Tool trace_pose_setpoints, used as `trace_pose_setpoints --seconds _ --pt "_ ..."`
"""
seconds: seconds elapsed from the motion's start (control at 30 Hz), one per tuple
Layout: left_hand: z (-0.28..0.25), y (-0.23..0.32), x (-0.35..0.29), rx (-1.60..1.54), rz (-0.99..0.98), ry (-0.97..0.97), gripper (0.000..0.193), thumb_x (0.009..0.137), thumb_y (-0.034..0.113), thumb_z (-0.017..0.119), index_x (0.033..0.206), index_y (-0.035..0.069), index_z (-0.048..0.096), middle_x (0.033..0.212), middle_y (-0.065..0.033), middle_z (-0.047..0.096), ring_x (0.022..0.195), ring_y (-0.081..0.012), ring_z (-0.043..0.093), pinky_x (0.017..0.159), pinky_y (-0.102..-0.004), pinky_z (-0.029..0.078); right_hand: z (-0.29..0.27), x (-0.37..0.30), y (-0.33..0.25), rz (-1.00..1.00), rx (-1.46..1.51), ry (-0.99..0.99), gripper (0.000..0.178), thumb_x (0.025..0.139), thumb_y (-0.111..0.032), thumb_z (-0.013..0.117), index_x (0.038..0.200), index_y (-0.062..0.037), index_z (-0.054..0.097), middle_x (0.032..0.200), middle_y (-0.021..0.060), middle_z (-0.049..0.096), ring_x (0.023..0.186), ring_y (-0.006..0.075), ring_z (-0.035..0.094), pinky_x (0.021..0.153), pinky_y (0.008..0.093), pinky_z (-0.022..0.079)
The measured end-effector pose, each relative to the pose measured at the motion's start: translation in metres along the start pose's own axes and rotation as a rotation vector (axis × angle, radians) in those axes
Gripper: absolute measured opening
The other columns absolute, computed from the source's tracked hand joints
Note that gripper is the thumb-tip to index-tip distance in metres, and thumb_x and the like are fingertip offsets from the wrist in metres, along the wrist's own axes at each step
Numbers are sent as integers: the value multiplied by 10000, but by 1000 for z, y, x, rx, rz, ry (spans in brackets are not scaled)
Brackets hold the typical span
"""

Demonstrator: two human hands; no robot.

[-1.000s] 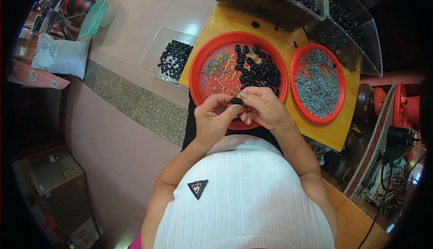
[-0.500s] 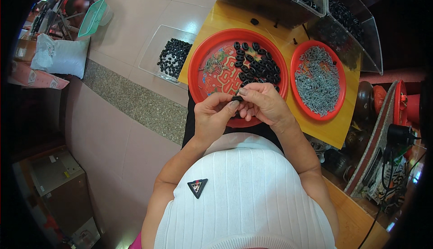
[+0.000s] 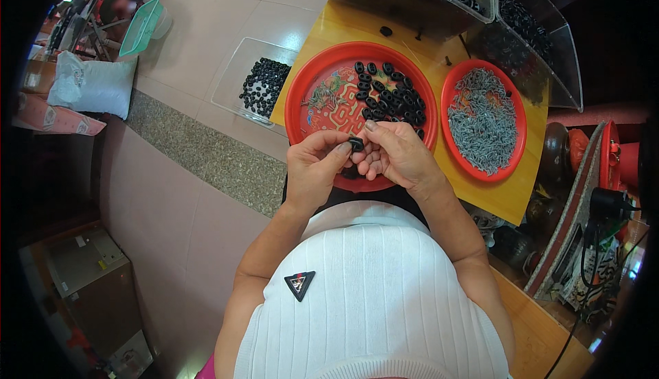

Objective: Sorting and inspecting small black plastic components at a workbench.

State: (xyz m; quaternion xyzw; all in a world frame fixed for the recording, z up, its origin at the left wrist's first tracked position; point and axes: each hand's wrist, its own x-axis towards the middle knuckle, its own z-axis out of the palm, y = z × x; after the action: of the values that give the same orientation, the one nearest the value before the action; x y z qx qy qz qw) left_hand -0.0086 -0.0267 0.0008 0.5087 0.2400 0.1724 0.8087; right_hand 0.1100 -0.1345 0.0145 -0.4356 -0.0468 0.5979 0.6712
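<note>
Over the near part of a large red round tray (image 3: 294,91), my left hand (image 3: 317,166) pinches a small black oval plastic piece (image 3: 356,144) between thumb and forefinger. Close beside it, my right hand (image 3: 401,156) has its thumb and forefinger pressed together just above the piece. Whatever those fingertips hold, if anything, is too small to make out. The other right fingers curl in next to the black piece. Inside the tray, several black oval pieces with holes (image 3: 391,98) lie at the right, and a small heap of grey screws (image 3: 327,96) lies at the left.
A smaller red plate (image 3: 453,132) full of grey screws (image 3: 484,122) stands to the right on the yellow table (image 3: 504,200). Clear bins (image 3: 425,8) of black parts stand behind. Left of the table is a clear box (image 3: 230,94) with black pieces.
My right thumb and forefinger have lifted up off the black piece. The piece now shows more of its face in my left fingers, and both hands have shifted slightly.
</note>
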Motion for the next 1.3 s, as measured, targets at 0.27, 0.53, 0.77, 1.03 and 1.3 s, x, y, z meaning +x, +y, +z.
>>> trace_pose_setpoints --seconds 0.27,0.53,0.77,1.03,1.3 --pt "6 3 -4 94 31 27 112 799 14 556 890 -45 580 742 -44 609 644 -67 560 580 -187 460 -8 1 7 -23 86 -48 145 858 -107 483 878 27 536 698 132 595 541 169 602 447 229 513" --pt "6 1 -6 85 38 14 111 807 20 548 891 -45 576 740 -50 614 646 -64 561 577 -178 453 -15 3 10 64 303 -96 97 829 -51 514 877 23 555 711 147 600 566 176 611 466 226 514" --pt "1 2 -4 93 16 -27 109 803 14 549 892 -44 575 733 -41 609 645 -65 560 585 -178 452 -13 6 6 84 244 -92 72 822 -54 526 844 9 552 682 122 599 531 151 598 440 208 498" --pt "2 -1 -3 29 43 2 136 805 -9 536 933 -50 557 787 -61 607 689 -87 579 624 -197 473 -11 9 6 66 208 -83 81 832 -56 503 834 17 538 674 129 599 521 147 598 434 208 500" --pt "4 2 -3 62 48 0 126 799 -13 539 915 -51 570 783 -63 611 709 -93 586 632 -198 475 -14 8 4 52 182 -101 100 848 -58 486 844 29 535 691 139 600 524 153 600 453 215 512"
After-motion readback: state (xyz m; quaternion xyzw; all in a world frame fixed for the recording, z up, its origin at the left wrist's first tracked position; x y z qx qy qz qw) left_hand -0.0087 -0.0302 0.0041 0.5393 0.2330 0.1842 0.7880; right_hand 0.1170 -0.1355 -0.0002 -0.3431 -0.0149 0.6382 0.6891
